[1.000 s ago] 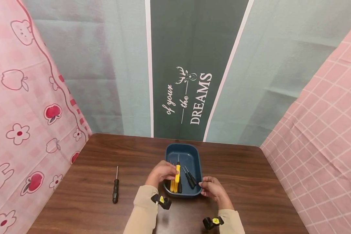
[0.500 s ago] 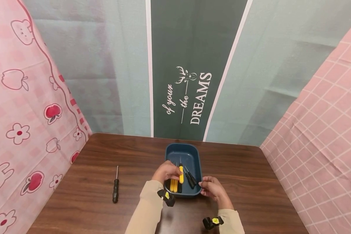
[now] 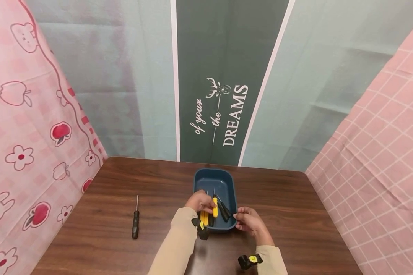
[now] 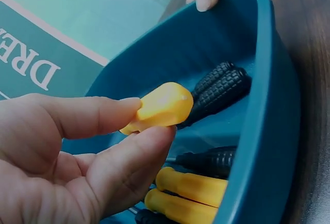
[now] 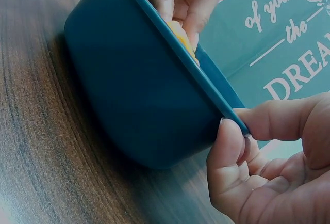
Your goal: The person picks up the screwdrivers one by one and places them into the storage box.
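My left hand (image 3: 201, 201) pinches a yellow-handled screwdriver (image 3: 215, 206) between thumb and fingers, over the inside of a blue bin (image 3: 228, 183). In the left wrist view the rounded end of its yellow handle (image 4: 167, 104) faces the camera. Below it in the bin lie two yellow handles (image 4: 191, 185) and a black handle (image 4: 209, 162), side by side. Two black-handled screwdrivers (image 4: 219, 90) rest close together nearer the bin's right side. My right hand (image 3: 249, 220) pinches the bin's rim at its near right corner, thumb and fingers on either side of the wall (image 5: 149, 90).
Another black-handled screwdriver (image 3: 135, 221) lies alone on the wooden table (image 3: 282, 206), left of the bin, shaft pointing away. A green curtain with lettering (image 3: 227, 114) hangs behind the table, and pink cloths (image 3: 375, 152) hang at both sides.
My left hand has shifted to the right inside the bin, carrying the yellow-handled screwdriver towards the two black ones. My right hand has stayed on the rim.
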A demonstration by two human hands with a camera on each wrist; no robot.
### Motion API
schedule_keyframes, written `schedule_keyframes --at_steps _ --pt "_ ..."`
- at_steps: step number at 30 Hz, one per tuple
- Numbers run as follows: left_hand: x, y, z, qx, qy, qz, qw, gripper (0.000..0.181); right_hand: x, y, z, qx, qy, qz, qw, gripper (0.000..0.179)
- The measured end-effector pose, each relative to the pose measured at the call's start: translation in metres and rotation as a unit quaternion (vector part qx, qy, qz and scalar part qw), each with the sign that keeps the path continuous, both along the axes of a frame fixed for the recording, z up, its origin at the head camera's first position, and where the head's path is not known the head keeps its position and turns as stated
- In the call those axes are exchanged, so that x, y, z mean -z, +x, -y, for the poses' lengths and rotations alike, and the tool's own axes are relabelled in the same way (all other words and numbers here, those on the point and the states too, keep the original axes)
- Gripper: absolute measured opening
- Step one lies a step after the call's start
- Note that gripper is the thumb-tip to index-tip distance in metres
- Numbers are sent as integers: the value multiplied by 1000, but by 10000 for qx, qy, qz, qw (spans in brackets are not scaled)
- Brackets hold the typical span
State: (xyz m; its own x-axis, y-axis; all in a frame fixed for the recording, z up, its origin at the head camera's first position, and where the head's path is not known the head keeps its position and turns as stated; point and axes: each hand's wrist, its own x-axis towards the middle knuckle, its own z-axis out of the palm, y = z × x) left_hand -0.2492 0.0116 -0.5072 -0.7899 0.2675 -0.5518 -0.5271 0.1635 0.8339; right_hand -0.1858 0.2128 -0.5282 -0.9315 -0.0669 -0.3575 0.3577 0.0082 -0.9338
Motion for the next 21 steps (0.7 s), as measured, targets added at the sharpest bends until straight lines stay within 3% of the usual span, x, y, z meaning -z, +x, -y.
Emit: schedule_keyframes --at_steps 9,17,21 --pt "5 2 -10 104 -394 210 9989 91 0 -2 2 14 62 59 10000 26" --pt "6 5 -14 43 -647 122 9978 91 -1 -2 1 72 52 96 9999 28" --pt "2 7 -14 42 -863 57 9962 80 -2 -1 1 48 45 111 9999 29"
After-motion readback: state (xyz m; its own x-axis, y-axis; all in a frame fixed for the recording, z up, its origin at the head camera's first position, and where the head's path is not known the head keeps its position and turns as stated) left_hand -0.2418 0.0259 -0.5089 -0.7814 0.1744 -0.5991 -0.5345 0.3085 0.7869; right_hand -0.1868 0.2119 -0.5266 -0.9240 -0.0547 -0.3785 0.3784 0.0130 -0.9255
